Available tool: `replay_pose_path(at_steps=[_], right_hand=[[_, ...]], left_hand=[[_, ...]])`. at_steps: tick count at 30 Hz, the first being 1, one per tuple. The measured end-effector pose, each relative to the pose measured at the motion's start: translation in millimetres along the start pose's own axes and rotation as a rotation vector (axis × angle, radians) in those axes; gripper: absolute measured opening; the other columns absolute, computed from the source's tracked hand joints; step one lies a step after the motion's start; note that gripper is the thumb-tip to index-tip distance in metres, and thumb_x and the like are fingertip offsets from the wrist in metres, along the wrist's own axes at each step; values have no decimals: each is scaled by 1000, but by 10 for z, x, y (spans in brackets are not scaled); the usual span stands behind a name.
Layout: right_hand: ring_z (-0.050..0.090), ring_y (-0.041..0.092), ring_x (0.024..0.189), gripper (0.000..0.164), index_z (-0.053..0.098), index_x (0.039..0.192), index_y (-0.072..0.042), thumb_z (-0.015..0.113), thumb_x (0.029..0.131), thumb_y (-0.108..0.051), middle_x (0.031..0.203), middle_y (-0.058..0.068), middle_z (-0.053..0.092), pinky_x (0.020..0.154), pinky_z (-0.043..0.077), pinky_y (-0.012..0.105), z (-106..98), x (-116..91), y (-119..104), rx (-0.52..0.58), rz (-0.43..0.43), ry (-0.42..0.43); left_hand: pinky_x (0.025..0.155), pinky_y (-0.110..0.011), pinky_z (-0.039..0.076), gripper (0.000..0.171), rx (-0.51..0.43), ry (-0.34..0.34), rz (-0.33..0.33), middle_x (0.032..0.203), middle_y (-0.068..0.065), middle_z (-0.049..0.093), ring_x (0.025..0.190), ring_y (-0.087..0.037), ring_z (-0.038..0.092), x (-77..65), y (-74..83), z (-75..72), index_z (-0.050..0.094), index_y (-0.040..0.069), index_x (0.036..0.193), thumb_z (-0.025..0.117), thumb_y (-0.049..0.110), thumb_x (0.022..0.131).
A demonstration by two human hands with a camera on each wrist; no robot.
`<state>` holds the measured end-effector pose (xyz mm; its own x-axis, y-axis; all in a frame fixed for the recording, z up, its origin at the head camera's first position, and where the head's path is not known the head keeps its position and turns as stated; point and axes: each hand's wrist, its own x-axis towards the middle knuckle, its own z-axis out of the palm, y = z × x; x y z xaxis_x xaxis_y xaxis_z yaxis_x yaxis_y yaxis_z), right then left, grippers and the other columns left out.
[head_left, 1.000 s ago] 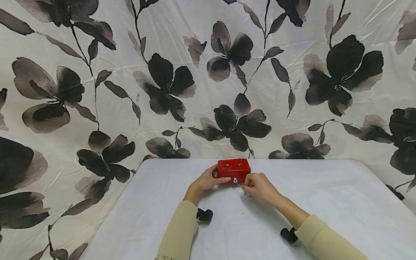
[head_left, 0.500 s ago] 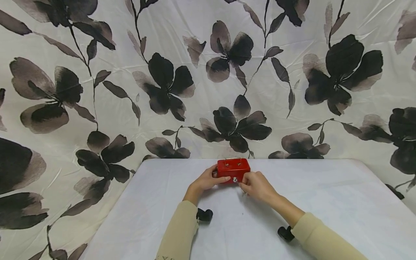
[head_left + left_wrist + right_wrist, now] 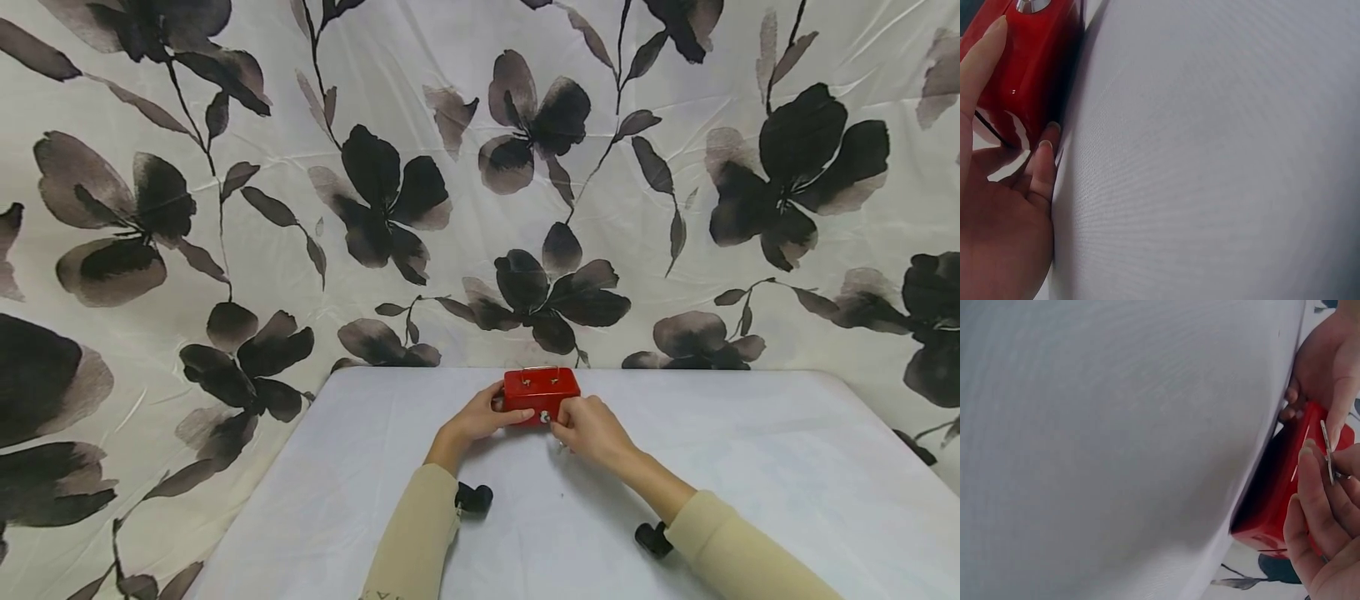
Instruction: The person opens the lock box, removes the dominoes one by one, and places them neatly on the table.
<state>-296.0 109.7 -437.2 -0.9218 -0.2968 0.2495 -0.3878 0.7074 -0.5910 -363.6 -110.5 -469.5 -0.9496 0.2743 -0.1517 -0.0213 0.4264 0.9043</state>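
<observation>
Glossy red rectangular metal box (image 3: pixel 542 392) sits upright near the far edge of the white cloth-covered table (image 3: pixel 675 442), thin wire handle (image 3: pixel 540 367) on its lid, round silver lock (image 3: pixel 545 417) facing the person. Left hand (image 3: pixel 476 417) is clamped on the box's left end: thumb along the front near the lock, fingers round the side, some fingertips low by the tabletop. Right hand (image 3: pixel 592 429) is at the front right corner, thumb and finger together on a thin flat silver metal strip (image 3: pixel 1327 450) (key-like, edge-on in the right wrist view). Can't tell whether it touches the lock. Beige fabric sleeves (image 3: pixel 416 533) on both arms. Behind: white cloth backdrop (image 3: pixel 420 50), dark floral print.
</observation>
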Motion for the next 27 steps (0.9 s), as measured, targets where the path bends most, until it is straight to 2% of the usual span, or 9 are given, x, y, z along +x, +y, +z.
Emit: replay_pose_path(at_steps=[13,20,27], right_hand=[[51,8,46,28,60,64,-13,71,88,-3,54,-7,54,46,44,26,28,-24,-64,-43,4,44],[53,7,42,28,61,63,-12,70,88,-3,54,-7,57,46,47,26,34,-50,-113,-4,19,20],[55,6,45,28,65,65,-12,77,90,-8,56,-7,59,47,49,23,46,-80,-106,21,1,-1]], left_hand=[[112,-57,41,96,19,6,19,147,-11,54,131,-30,50,-36,0,18,36,8,158,83,46,84],[111,-56,42,93,10,19,6,147,-11,54,132,-31,50,-105,10,50,38,11,157,83,46,84],[112,-56,42,95,-8,26,-3,151,-11,51,135,-32,49,-172,31,89,36,11,158,84,45,84]])
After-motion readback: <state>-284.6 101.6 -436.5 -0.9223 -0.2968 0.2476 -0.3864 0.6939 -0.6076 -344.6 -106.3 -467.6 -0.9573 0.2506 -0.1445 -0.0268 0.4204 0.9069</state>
